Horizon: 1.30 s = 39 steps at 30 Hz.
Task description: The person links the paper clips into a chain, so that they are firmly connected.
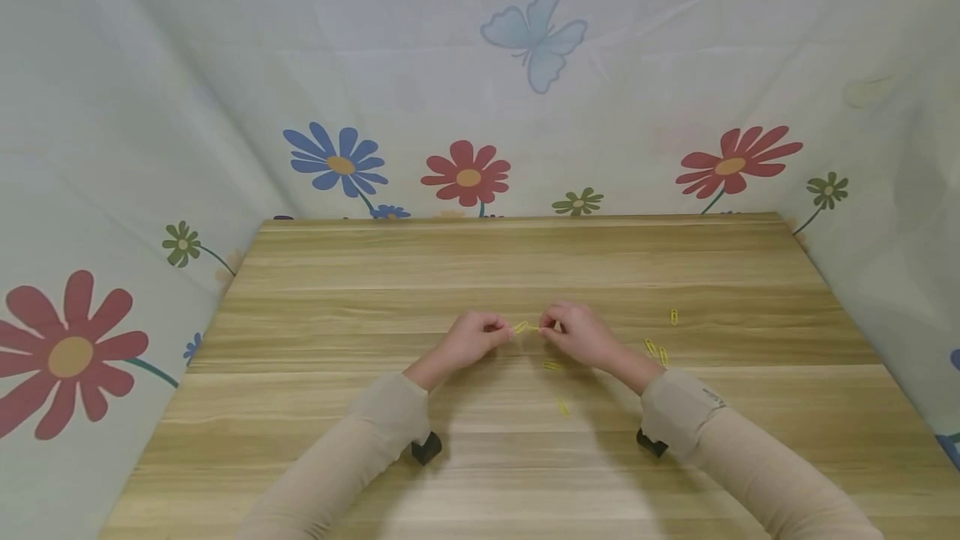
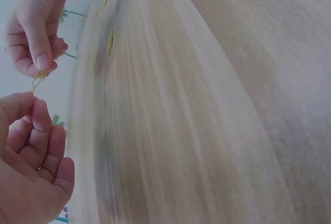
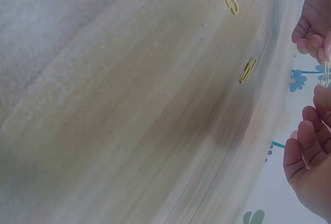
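Observation:
Just above the table, my left hand (image 1: 471,340) pinches a yellow paper clip (image 1: 521,327) between thumb and index finger. Facing it, the right hand (image 1: 583,335) pinches another yellow paper clip (image 1: 533,327) by its end. The two clips meet in the small gap between the fingertips and look linked in the left wrist view, where yellow wire loops (image 2: 36,82) join the hands. Fingertips cover the outer ends of both. Below the hands, more yellow paper clips (image 1: 552,366) lie on the table, one (image 1: 564,408) nearer the front.
On the wooden table (image 1: 360,265), several loose yellow paper clips lie right of the right hand, one (image 1: 674,317) farthest back and a pair (image 1: 651,347) beside the right wrist. A white flowered curtain (image 1: 420,65) hangs around the back and sides.

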Motion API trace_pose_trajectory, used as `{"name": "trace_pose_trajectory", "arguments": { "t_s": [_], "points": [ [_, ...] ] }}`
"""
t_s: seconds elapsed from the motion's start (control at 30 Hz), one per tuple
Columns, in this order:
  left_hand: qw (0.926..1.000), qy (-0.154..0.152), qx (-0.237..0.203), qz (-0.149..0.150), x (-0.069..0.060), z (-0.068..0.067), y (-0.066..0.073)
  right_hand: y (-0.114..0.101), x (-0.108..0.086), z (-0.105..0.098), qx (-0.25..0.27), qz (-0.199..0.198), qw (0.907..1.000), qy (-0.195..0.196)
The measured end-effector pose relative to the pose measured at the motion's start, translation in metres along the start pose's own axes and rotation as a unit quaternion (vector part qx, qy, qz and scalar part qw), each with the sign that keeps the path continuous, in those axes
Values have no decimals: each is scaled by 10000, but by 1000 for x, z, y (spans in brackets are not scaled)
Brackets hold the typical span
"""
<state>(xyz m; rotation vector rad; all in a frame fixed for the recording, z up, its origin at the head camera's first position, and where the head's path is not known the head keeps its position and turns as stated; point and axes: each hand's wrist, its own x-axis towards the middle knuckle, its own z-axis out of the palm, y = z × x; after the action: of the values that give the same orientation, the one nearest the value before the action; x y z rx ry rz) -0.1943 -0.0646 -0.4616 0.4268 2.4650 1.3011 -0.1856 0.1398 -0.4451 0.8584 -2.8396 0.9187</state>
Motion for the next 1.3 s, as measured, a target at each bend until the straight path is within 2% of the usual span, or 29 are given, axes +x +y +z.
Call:
{"name": "trace_pose_trajectory", "arguments": {
  "t_s": [0.4, 0.87, 1.13, 1.3],
  "points": [
    [9995, -105, -254, -137, -1, 1, 2, 1, -1, 2, 37, 96, 9999, -88],
    [9992, -176, -275, -226, 0, 2, 2, 1, -2, 2, -95, -20, 9999, 84],
    [9990, -305, -283, -173, -1, 2, 3, 0, -2, 3, -253, -392, 9986, 252],
    [9988, -324, -334, -149, -1, 3, 2, -2, -2, 3, -280, -409, 9986, 165]
  ]
}}
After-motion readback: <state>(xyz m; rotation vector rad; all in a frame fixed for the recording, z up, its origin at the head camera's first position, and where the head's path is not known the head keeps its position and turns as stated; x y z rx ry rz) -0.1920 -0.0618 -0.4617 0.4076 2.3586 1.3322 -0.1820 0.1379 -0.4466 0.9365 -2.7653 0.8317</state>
